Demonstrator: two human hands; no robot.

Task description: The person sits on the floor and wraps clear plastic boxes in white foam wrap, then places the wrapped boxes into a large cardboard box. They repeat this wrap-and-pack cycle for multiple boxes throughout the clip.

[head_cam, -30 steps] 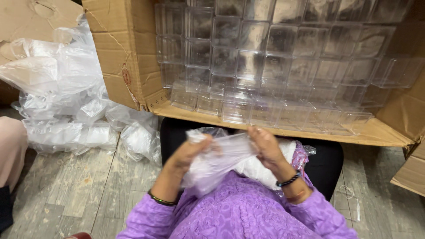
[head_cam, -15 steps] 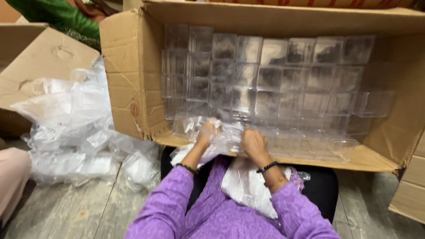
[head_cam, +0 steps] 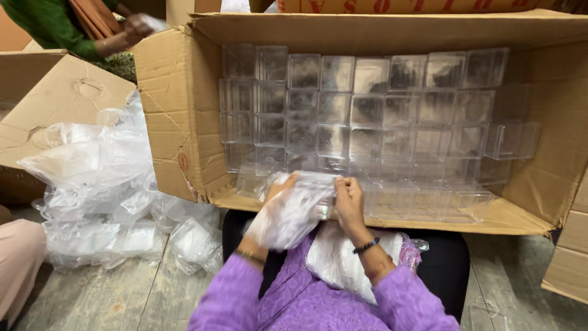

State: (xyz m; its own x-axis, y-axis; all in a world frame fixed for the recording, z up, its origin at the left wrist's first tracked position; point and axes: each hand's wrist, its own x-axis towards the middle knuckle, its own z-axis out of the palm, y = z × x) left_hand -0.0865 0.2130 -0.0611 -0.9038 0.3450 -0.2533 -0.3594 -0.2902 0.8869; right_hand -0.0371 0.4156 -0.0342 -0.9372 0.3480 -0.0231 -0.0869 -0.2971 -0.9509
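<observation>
Clear plastic bag [head_cam: 293, 214] sits between both hands, right at the front lip of the cardboard box [head_cam: 177, 116], over the lap. A small clear plastic case [head_cam: 323, 210] seems to be inside it or at its mouth; film glare hides the edges, so can't confirm.

Left hand [head_cam: 274, 195]: fingers closed on the bag's upper edge, film bunched under the palm. Right hand [head_cam: 348, 197]: fingers curled shut on the bag's other end, pinching film, maybe the case too.

My read on doing this well:
- Keep the 2 grips apart enough to hold the film taut. Slack film folds over and snags on the case corners.
- Pinch film only, not hard on the case. Thin clear walls look easy to scuff or crack.
- Work low over the lap so a slip lands soft.

Just beyond the grips: rows of identical clear cases [head_cam: 367, 104] stacked in the box, filling most of its back. Near row by the lip is loose and uneven; a stray elbow could tip it.

Under the right wrist: more white bags [head_cam: 343, 263] on the lap. Well left of the left grip: a heap of crumpled clear bags [head_cam: 98, 190] on the floor. Far upper left, another person's hand [head_cam: 136, 27], green sleeve, separate work.
</observation>
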